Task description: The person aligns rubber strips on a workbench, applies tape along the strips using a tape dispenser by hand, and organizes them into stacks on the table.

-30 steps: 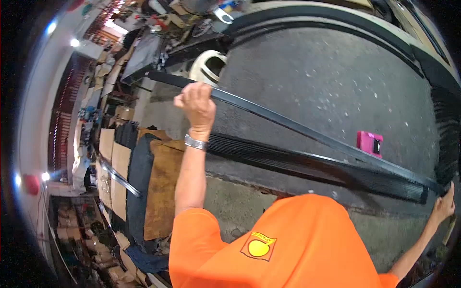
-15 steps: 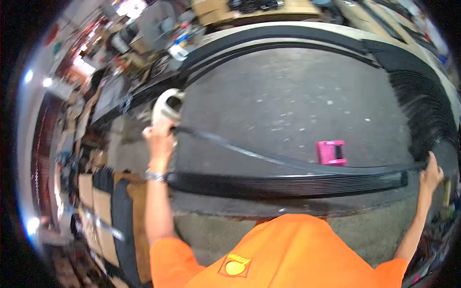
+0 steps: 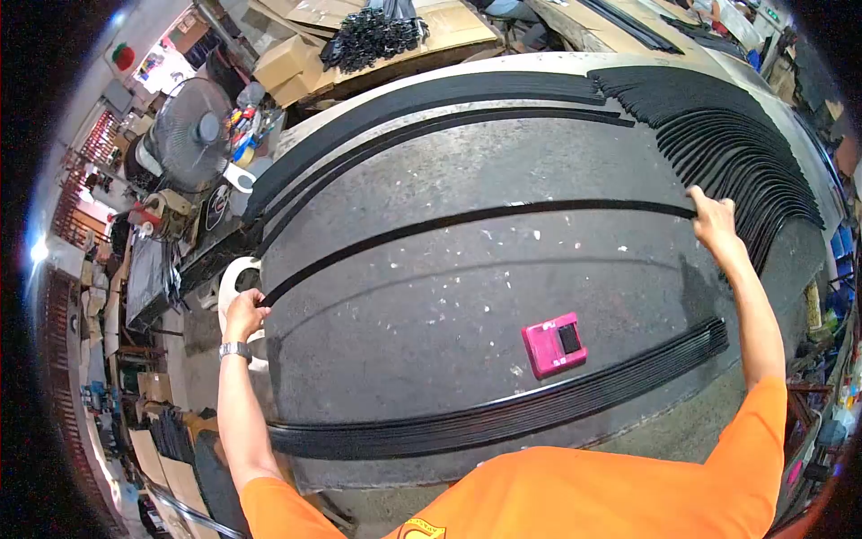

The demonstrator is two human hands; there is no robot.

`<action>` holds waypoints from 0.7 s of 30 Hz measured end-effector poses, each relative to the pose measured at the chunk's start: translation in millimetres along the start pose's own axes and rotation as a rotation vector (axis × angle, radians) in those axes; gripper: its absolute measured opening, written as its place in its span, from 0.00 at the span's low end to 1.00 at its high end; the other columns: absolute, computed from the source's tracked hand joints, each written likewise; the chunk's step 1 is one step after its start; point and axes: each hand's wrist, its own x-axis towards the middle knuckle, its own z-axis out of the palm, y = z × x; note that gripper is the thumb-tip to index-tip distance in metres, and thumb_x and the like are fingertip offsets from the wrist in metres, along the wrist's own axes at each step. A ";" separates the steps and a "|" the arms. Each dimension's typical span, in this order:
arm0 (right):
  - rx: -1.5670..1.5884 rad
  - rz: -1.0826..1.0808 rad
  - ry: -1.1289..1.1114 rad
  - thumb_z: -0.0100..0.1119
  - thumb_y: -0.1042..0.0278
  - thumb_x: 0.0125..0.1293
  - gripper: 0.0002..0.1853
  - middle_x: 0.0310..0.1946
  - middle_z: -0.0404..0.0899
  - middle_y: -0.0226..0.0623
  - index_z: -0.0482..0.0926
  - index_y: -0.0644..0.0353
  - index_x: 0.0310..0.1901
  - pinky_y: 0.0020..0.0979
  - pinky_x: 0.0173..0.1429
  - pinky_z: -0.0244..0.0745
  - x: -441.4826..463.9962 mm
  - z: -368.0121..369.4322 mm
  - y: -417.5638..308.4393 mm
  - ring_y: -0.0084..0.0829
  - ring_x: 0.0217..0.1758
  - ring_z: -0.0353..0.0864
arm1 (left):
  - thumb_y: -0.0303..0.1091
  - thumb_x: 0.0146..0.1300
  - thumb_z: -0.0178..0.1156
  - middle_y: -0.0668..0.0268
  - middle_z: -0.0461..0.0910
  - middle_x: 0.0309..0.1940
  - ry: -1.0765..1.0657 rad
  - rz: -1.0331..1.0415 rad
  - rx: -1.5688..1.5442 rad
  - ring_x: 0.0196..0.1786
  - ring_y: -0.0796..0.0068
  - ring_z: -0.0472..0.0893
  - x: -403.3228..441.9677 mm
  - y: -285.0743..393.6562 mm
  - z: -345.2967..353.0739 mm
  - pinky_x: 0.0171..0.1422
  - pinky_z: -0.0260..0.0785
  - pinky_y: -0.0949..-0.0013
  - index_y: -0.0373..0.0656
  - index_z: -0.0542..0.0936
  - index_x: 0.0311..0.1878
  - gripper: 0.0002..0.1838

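Observation:
A long thin black strip [image 3: 485,214] stretches across the dark table, raised above it, with its shadow below. My left hand [image 3: 244,316], a watch on its wrist, pinches one end beside a white ring-shaped part [image 3: 232,278]. The other end is in my right hand [image 3: 716,220], near the fanned pile of black strips [image 3: 736,135]. Closest to my body lies a long stack of black strips [image 3: 503,420]. Between that stack and the held strip sits a pink tape-dispenser-like item [image 3: 552,346] with a black insert.
Along the far side of the table [image 3: 404,332] lie a thick row of black strips [image 3: 431,92] and a few separate ones [image 3: 449,121]. A grey fan [image 3: 190,135] stands at the back left. Cardboard with a heap of small black parts [image 3: 373,38] lies beyond.
Both hands have carried the strip away from my body, from just over the near stack to the middle of the table. The strip has gone from sagging to a smooth stretched line.

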 end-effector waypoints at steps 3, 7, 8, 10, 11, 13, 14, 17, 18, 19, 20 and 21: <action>-0.008 0.026 0.010 0.58 0.79 0.56 0.27 0.37 0.87 0.48 0.70 0.51 0.59 0.52 0.52 0.67 56.3 46.2 -19.1 0.50 0.46 0.87 | 0.34 0.54 0.73 0.58 0.87 0.35 0.036 -0.061 -0.016 0.41 0.62 0.86 39.9 5.3 24.9 0.47 0.74 0.59 0.42 0.83 0.39 0.12; 0.027 0.074 -0.043 0.55 0.78 0.58 0.27 0.39 0.87 0.48 0.70 0.52 0.61 0.54 0.52 0.67 133.9 100.0 -48.2 0.49 0.49 0.87 | 0.32 0.53 0.75 0.58 0.87 0.36 0.101 -0.110 -0.004 0.45 0.56 0.87 88.2 12.6 50.5 0.49 0.73 0.56 0.41 0.83 0.41 0.14; 0.038 0.093 -0.047 0.54 0.78 0.58 0.26 0.40 0.88 0.48 0.70 0.52 0.61 0.55 0.52 0.67 151.8 112.2 -54.6 0.49 0.49 0.87 | 0.33 0.53 0.76 0.58 0.88 0.37 0.114 -0.115 0.017 0.46 0.56 0.87 104.0 11.7 59.0 0.50 0.72 0.55 0.41 0.83 0.42 0.14; 0.076 0.161 -0.095 0.58 0.78 0.58 0.27 0.42 0.87 0.48 0.70 0.52 0.61 0.58 0.57 0.64 187.5 132.0 -66.7 0.50 0.53 0.86 | 0.34 0.53 0.76 0.59 0.88 0.39 0.154 -0.085 0.049 0.47 0.56 0.86 136.9 -11.5 82.8 0.51 0.70 0.53 0.44 0.83 0.44 0.16; 0.076 0.179 -0.099 0.58 0.78 0.59 0.26 0.43 0.87 0.48 0.70 0.52 0.61 0.58 0.58 0.64 202.4 141.0 -71.6 0.50 0.53 0.85 | 0.35 0.54 0.75 0.60 0.88 0.38 0.150 -0.117 0.046 0.47 0.57 0.86 148.1 -6.8 85.2 0.51 0.69 0.52 0.45 0.83 0.43 0.15; 0.079 0.216 -0.107 0.57 0.78 0.59 0.26 0.44 0.87 0.47 0.71 0.51 0.61 0.58 0.58 0.64 229.1 154.7 -81.3 0.50 0.54 0.85 | 0.36 0.56 0.74 0.61 0.88 0.37 0.171 -0.087 -0.004 0.47 0.57 0.86 172.3 -8.6 93.1 0.51 0.68 0.53 0.46 0.83 0.43 0.14; 0.078 0.242 -0.133 0.57 0.77 0.60 0.25 0.46 0.87 0.46 0.71 0.50 0.61 0.58 0.59 0.64 241.9 160.3 -84.4 0.50 0.55 0.85 | 0.37 0.56 0.73 0.60 0.88 0.37 0.171 -0.091 -0.018 0.47 0.57 0.86 186.7 -12.1 99.0 0.51 0.68 0.53 0.47 0.82 0.43 0.14; 0.095 0.272 -0.113 0.56 0.78 0.60 0.26 0.47 0.87 0.46 0.71 0.51 0.61 0.58 0.60 0.63 270.0 173.6 -92.7 0.49 0.56 0.85 | 0.37 0.57 0.73 0.58 0.88 0.39 0.152 -0.140 -0.002 0.49 0.54 0.86 213.9 8.9 98.0 0.54 0.68 0.53 0.47 0.83 0.46 0.15; 0.105 0.264 -0.101 0.55 0.78 0.61 0.26 0.47 0.87 0.46 0.70 0.51 0.62 0.59 0.61 0.63 276.2 177.1 -94.1 0.48 0.57 0.85 | 0.38 0.57 0.73 0.57 0.88 0.41 0.168 -0.127 0.012 0.50 0.53 0.86 220.0 11.9 100.4 0.54 0.68 0.52 0.47 0.83 0.47 0.15; 0.098 0.261 -0.087 0.55 0.78 0.61 0.26 0.47 0.87 0.46 0.70 0.51 0.62 0.59 0.61 0.63 284.3 180.2 -96.4 0.48 0.57 0.85 | 0.38 0.58 0.73 0.57 0.88 0.42 0.186 -0.114 0.025 0.51 0.53 0.86 224.9 14.2 101.3 0.54 0.68 0.52 0.46 0.83 0.48 0.16; 0.090 0.259 -0.073 0.55 0.78 0.61 0.26 0.47 0.87 0.46 0.70 0.51 0.62 0.59 0.61 0.63 291.9 184.6 -96.7 0.48 0.57 0.85 | 0.38 0.58 0.73 0.56 0.88 0.43 0.202 -0.099 0.038 0.52 0.52 0.86 231.0 15.2 104.5 0.54 0.68 0.51 0.46 0.83 0.48 0.16; 0.082 0.257 -0.060 0.55 0.78 0.61 0.26 0.47 0.87 0.46 0.70 0.51 0.62 0.59 0.61 0.62 298.0 188.6 -96.5 0.48 0.57 0.85 | 0.37 0.58 0.72 0.55 0.88 0.44 0.206 -0.096 0.056 0.52 0.52 0.85 236.6 16.0 107.4 0.54 0.69 0.51 0.45 0.83 0.49 0.16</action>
